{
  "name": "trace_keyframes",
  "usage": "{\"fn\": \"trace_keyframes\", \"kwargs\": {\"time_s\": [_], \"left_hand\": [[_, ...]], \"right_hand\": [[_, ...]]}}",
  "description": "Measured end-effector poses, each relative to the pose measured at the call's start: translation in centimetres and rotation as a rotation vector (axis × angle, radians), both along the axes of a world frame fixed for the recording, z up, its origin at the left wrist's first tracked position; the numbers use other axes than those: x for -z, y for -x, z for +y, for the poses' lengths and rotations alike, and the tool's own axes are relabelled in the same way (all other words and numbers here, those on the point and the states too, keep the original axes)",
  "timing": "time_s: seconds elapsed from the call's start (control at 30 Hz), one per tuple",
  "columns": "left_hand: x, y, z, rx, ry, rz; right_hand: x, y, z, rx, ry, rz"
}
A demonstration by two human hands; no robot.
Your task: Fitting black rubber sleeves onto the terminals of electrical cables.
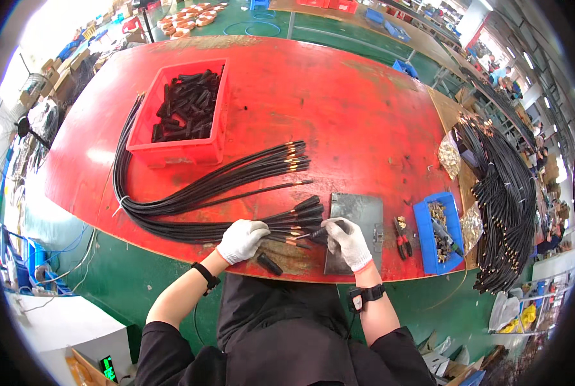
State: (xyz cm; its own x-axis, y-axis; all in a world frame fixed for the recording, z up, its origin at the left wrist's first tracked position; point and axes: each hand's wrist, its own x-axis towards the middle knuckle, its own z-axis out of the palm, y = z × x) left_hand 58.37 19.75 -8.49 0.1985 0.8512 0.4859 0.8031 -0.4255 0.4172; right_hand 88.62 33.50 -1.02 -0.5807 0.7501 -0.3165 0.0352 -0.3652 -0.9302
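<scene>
Black, round, flexible cables with copper-coloured tips (216, 182) lay in a U-shaped bundle on the worn red tabletop (364, 116), both sets of ends pointing right. The left hand (243, 241), in a white knitted glove, was drawn narrow over the lower strands near their ends, thumb and finger pinching a cable. The right hand (347, 243), gloved alike, curled around a dark cylindrical piece (335, 226), partly hidden by its fingers, above a flat grey metal plate (358, 209). One loose black sleeve (269, 264) lay just beside the left hand. Red-handled pliers (402, 239) rested between the plate and a blue plastic bin (427, 239).
</scene>
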Motion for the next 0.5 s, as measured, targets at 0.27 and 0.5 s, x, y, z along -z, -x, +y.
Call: {"fn": "trace_keyframes", "kwargs": {"time_s": [0.27,0.5], "left_hand": [[0.1,0.1,-0.3,0.003,0.032,-0.011],[1.2,0.2,-0.3,-0.063,0.009,-0.078]], "right_hand": [[-0.6,1.4,-0.2,-0.102,-0.108,-0.143],[0.6,2.9,-1.8,-0.317,-0.13,-0.085]]}}
